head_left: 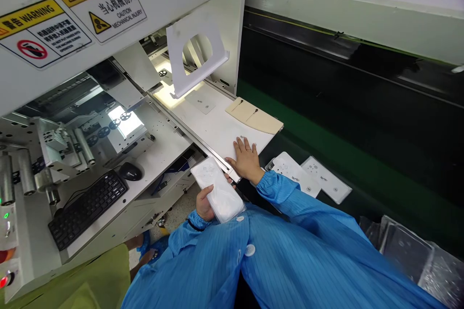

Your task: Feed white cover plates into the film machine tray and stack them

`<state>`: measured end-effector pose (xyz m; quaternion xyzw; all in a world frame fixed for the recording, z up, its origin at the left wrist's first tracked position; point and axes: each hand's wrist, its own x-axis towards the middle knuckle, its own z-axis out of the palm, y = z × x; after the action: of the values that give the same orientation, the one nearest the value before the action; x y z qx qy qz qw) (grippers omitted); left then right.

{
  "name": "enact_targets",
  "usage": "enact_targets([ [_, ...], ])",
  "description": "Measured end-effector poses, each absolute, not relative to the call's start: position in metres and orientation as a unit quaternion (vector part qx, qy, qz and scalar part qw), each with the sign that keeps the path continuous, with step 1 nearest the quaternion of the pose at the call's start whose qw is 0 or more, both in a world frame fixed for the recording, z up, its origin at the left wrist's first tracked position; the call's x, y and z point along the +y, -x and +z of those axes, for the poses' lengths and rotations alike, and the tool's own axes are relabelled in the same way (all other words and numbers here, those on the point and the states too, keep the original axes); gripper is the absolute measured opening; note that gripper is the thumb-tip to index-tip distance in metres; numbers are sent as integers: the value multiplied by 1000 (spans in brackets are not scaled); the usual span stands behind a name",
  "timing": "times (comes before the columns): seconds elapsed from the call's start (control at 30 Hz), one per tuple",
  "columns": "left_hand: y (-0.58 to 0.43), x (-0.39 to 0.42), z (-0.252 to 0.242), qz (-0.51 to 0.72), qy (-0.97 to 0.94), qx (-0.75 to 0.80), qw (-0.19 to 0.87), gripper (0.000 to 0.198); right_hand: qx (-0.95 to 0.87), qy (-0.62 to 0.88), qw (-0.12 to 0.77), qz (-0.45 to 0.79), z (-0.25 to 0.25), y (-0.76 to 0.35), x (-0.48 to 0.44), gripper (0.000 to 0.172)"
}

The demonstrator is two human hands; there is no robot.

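My left hand is closed round a stack of white flat pieces, holding it against my blue coat. My right hand lies flat with fingers spread on the white feed table of the machine, near its front edge. A beige pad sits at the table's right end. A white upright guide plate with a round hole stands at the table's far end.
Two white plates lie on the dark green conveyor belt right of the table. A black keyboard and mouse sit on the machine shelf at left. Rollers and warning labels are at upper left. Plastic-wrapped trays lie lower right.
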<state>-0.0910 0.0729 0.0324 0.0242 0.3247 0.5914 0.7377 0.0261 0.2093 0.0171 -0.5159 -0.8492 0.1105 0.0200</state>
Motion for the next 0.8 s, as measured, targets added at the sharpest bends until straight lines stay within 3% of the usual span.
enact_targets([
  [0.8, 97, 72, 31, 591, -30, 304, 746, 54, -832, 539, 2, 130, 19, -9, 228, 72],
])
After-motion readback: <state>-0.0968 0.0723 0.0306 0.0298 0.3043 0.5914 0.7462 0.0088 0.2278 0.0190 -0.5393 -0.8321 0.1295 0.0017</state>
